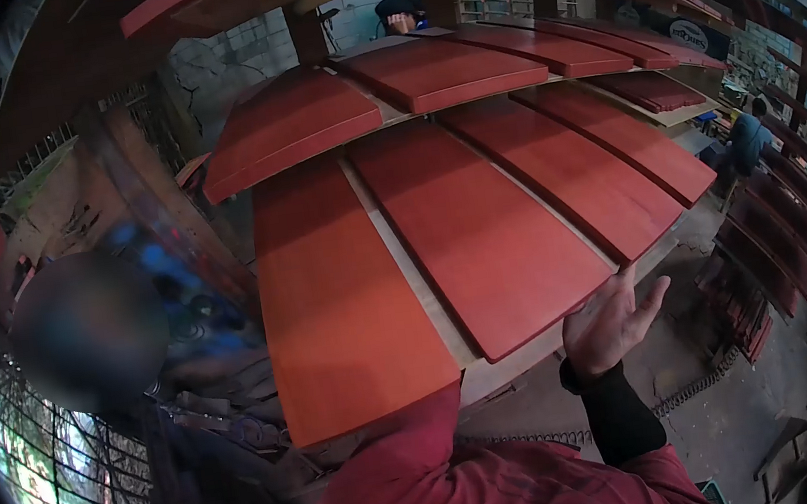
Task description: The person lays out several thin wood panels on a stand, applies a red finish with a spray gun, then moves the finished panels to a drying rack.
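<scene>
My right hand (602, 328), with a black cuff at the wrist, is palm up with the thumb spread away. Its fingers reach to the near corner of a red panel (482, 232) and look to be touching its edge. To the left, an orange-red panel (354, 298) lies beside it, with its front end hanging over my left sleeve (424, 421). My left hand is hidden beneath that panel. More red panels (576, 175) lie side by side on the same shelf, with narrow gaps between them.
Another shelf row of red panels (462, 68) sits just above, and a further board (222, 2) overhangs the top. A person (750, 139) stands at the far right near racks of dark red panels (774, 232). Another person (400, 16) is partly visible behind the shelves.
</scene>
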